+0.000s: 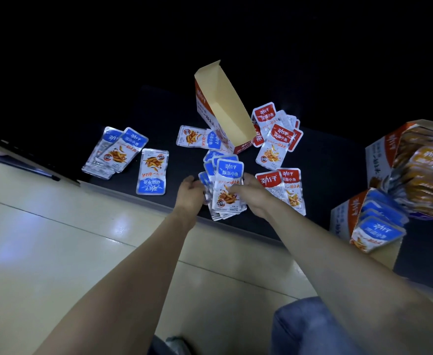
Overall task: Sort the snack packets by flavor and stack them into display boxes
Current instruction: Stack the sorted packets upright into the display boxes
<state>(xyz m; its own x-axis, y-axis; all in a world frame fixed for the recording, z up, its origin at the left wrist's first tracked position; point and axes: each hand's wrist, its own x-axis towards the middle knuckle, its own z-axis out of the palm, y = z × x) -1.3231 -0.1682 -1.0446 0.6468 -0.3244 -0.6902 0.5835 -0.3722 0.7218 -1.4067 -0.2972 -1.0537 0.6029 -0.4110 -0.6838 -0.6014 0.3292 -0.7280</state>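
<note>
A stack of blue-labelled snack packets [227, 187] lies on the black table near its front edge. My left hand [191, 192] grips the stack's left side and my right hand [252, 192] grips its right side. Behind the stack an empty display box [223, 106] with a tan inside lies tilted on the table. Red-labelled packets [277, 137] are heaped right of that box, and two more red packets [287, 187] lie beside my right hand. Loose blue packets [118, 152] and a single blue packet [152, 171] lie to the left.
Two filled display boxes stand at the right: a near one with blue packets [374, 226] and a far one with orange packets [415, 160]. A lone packet [192, 136] lies left of the empty box. The black table's front edge [159, 204] meets pale floor tiles [56, 226].
</note>
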